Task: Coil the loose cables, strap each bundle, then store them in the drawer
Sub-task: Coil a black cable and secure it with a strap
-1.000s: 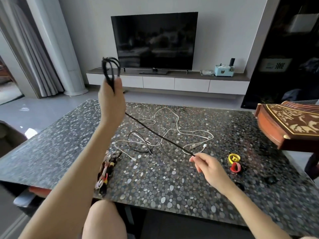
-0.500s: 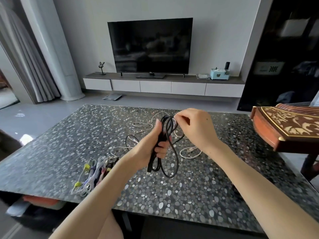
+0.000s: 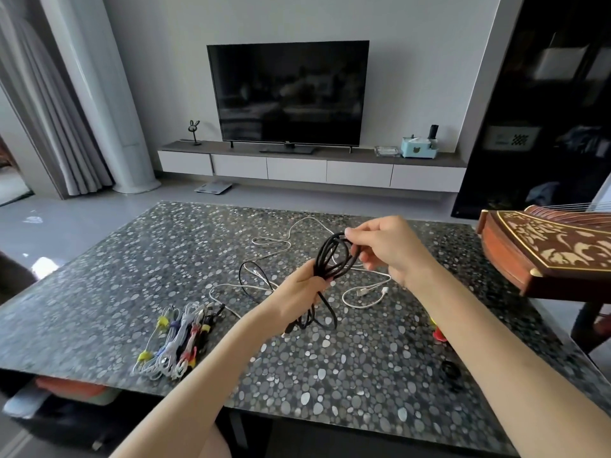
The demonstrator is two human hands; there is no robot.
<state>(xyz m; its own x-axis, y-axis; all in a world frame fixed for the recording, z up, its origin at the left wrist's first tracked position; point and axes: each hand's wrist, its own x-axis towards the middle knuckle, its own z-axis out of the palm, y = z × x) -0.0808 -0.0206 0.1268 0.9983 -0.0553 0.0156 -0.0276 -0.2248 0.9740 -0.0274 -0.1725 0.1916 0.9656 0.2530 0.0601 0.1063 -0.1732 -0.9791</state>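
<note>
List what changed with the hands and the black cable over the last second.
The left hand came down from high up and now grips the black cable coil at its middle, above the table. The right hand moved up and inward from the stretched-out end and pinches the top of the loops; the taut length is gathered in. The loose white cables and strapped bundles stayed put.
</note>
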